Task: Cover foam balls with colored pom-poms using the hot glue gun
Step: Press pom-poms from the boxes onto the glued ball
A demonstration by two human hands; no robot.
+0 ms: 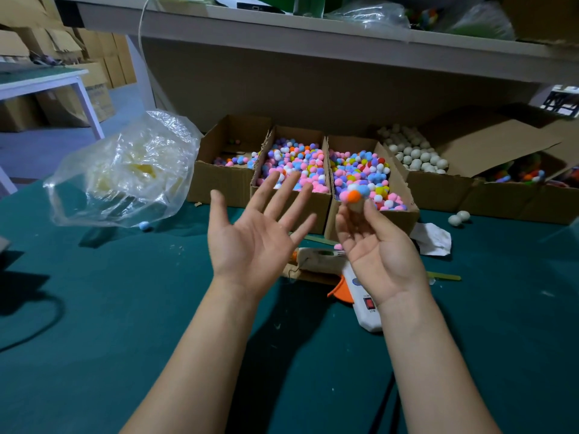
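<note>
From my end, my right hand (pixel 380 249) is pinching a white foam ball half-covered in pink, orange and blue pom-poms (pixel 355 195) above the white-and-orange hot glue gun (pixel 319 256) lying on the green tabletop (pixel 125 308), with my left hand (pixel 253 236) spread palm-up just left of it.

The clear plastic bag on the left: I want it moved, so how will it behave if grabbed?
The plastic bag looks thin and crinkled, so it would probably crumple and sag, not hold shape. Its pale contents fill only part, so it likely lifts easily.

The green table (pixel 109 308) bears cardboard boxes (pixel 225 186), a glue gun (pixel 352 277) and a plastic bag (pixel 125 170).
</note>
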